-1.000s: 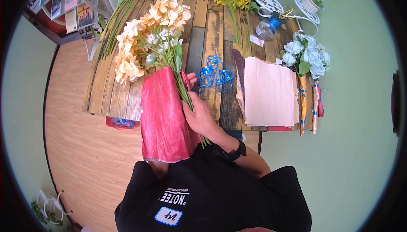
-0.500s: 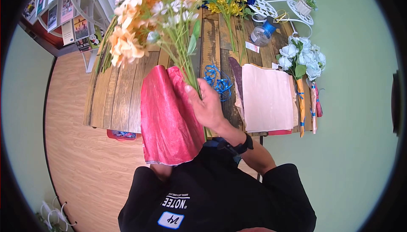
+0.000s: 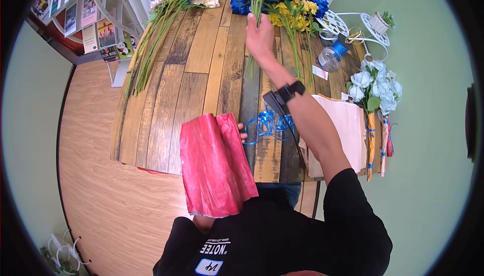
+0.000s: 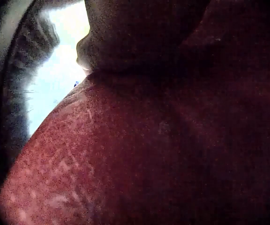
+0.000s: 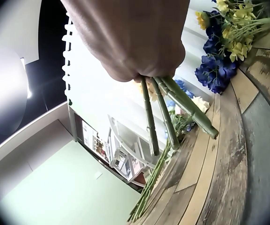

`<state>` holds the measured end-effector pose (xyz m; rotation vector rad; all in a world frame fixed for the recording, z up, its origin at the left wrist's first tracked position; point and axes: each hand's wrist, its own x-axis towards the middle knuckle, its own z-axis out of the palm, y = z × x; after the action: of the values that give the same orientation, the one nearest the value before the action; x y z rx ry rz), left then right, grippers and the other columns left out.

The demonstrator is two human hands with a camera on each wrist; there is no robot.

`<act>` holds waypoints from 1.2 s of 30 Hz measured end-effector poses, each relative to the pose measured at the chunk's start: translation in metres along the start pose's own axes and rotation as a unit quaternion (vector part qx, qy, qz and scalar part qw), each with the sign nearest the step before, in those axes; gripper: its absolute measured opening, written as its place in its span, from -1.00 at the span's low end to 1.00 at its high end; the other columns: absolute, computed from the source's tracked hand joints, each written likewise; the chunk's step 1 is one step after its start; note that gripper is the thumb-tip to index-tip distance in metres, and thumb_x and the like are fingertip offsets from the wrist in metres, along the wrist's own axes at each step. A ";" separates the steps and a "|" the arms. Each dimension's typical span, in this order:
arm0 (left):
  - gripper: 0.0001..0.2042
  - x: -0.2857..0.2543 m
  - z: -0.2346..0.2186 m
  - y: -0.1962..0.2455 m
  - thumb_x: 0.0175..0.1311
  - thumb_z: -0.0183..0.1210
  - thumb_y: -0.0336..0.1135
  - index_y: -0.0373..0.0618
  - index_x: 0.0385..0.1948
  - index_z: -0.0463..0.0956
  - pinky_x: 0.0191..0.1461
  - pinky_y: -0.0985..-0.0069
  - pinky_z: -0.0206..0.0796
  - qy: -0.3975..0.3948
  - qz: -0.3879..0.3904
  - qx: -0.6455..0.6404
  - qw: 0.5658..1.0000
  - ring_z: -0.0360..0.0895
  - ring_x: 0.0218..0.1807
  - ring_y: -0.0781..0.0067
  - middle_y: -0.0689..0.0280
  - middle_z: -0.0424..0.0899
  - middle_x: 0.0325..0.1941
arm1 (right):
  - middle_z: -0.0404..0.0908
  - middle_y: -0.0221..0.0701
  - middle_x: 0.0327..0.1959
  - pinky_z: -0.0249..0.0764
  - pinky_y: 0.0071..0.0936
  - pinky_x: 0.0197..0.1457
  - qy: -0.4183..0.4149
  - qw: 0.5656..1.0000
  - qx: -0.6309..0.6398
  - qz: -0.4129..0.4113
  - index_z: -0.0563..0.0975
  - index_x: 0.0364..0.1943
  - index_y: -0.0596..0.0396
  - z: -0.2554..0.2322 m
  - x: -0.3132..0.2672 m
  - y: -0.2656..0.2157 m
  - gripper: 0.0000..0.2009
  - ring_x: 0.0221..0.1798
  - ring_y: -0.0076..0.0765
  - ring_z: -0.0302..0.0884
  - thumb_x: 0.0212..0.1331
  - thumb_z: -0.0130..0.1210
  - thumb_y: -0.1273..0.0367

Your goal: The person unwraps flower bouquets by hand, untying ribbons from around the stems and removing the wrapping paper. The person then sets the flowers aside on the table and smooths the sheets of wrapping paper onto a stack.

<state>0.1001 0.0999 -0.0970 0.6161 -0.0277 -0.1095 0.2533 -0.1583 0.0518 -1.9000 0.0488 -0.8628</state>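
Right hand [image 3: 260, 39] grips 3-plus stems [image 3: 257, 2], long axis pointing forward — left hand [image 3: 242, 133], mostly behind red paper [image 3: 209, 167] — can't tell its grip.

On the black shirt [image 3: 282, 245] it can be read "NOTEE" in white letters, upside down in the head view; the smaller line beside it is too fine. A sticker [image 3: 209, 267] there bears a handwritten number, which seems to be 24. One book [image 3: 109, 54] seems to say "ELON MUSK".
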 end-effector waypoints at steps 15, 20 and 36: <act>-0.45 0.029 -0.040 0.029 0.57 -0.11 0.02 -0.12 0.43 0.25 0.46 0.15 0.23 0.055 0.104 0.068 0.991 0.37 0.39 0.15 0.06 0.41 0.38 | 0.64 0.08 -0.31 0.55 0.07 -0.10 0.009 0.980 -0.139 0.145 0.48 -0.16 0.35 0.091 0.002 0.086 -0.64 -0.23 0.19 0.67 0.44 -0.01 0.20; -0.46 0.028 -0.048 0.028 0.57 -0.10 0.01 -0.11 0.42 0.26 0.46 0.15 0.22 0.074 0.134 0.086 0.984 0.36 0.40 0.15 0.07 0.40 0.39 | 0.63 -0.02 -0.59 0.62 -0.15 -0.46 -0.111 0.939 -0.051 0.320 0.47 -0.23 0.49 0.075 0.011 0.063 -0.56 -0.61 0.01 0.66 0.48 -0.07 0.21; -0.49 -0.031 -0.061 0.040 0.57 -0.08 -0.02 -0.10 0.41 0.28 0.50 0.15 0.16 0.149 0.243 0.161 0.945 0.30 0.43 0.15 0.07 0.39 0.40 | 0.61 -0.19 -0.43 0.59 -0.29 -0.50 -0.219 0.926 -0.040 0.304 0.49 -0.25 0.39 0.051 0.022 0.085 -0.59 -0.60 -0.25 0.62 0.36 0.16 0.17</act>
<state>0.0764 0.1712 -0.1233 0.9305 0.0977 0.4769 0.3270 -0.1694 -0.0175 -1.9451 0.3829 -0.0116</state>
